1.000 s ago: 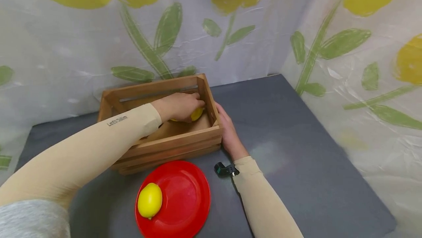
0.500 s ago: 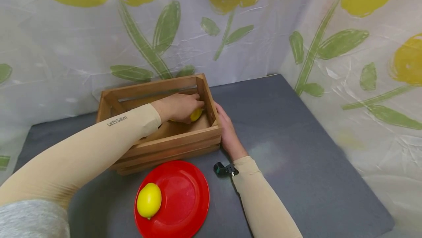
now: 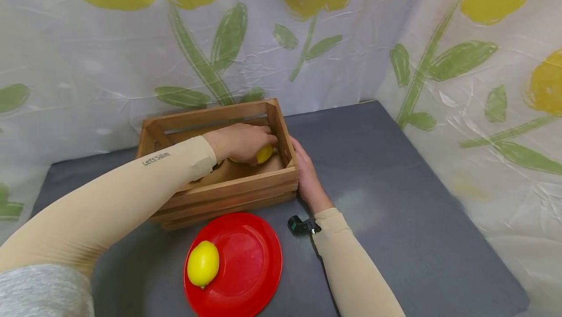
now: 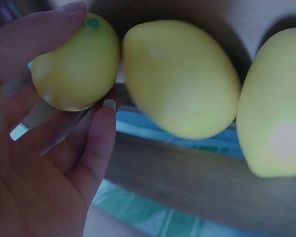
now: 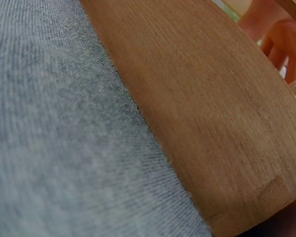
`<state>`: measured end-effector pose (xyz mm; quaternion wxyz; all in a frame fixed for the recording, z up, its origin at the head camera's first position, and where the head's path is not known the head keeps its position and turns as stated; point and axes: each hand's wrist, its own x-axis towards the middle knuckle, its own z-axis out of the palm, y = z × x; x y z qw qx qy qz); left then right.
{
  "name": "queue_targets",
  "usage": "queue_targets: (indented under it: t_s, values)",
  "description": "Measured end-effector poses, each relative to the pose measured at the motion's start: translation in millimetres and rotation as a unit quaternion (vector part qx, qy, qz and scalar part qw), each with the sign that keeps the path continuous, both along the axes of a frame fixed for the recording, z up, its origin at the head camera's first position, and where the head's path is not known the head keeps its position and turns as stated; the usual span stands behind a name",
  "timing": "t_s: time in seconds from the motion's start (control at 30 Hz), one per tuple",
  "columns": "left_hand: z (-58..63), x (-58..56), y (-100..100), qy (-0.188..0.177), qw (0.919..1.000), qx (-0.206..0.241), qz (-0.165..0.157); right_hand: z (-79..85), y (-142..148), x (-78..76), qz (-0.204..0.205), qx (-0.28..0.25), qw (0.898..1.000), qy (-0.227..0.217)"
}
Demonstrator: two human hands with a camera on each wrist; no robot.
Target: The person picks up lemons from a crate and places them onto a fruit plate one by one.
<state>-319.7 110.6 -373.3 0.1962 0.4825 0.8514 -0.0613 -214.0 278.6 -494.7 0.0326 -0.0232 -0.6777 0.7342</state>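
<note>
In the left wrist view my left hand (image 3: 243, 142) pinches a small yellow lemon (image 4: 76, 69) with a green stem spot, thumb on one side and fingers on the other. It is down inside a slatted wooden crate (image 3: 237, 184). Beside the held lemon lie a second lemon (image 4: 180, 79) and a third lemon (image 4: 276, 103), side by side. In the head view my hand covers most of this fruit. My right hand (image 3: 309, 178) rests with extended fingers against the outer right side of the crate; some fingers are hidden.
A red plate (image 3: 246, 268) stands in front of the crate, with one yellow lemon (image 3: 203, 264) on its left part. The grey table (image 3: 395, 209) extends to the right. Flower-painted sheeting (image 3: 342, 78) hangs behind and at the right.
The whole head view has shifted slightly. Both hands, the crate and the plate keep their places relative to one another.
</note>
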Motion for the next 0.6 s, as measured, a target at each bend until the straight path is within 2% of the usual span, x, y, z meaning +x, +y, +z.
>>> queue_targets:
  t_s: [0.27,0.6]
  values:
    - [30.7,12.8,-16.2,0.015,0.9987,0.046,0.013,2.2,-4.4,0.9,-0.002,-0.001,1.000,-0.012]
    - [67.2,40.5,-42.4,0.034,0.9961,0.074,0.033,2.6,-4.7,2.3,-0.006,0.005,1.000,-0.022]
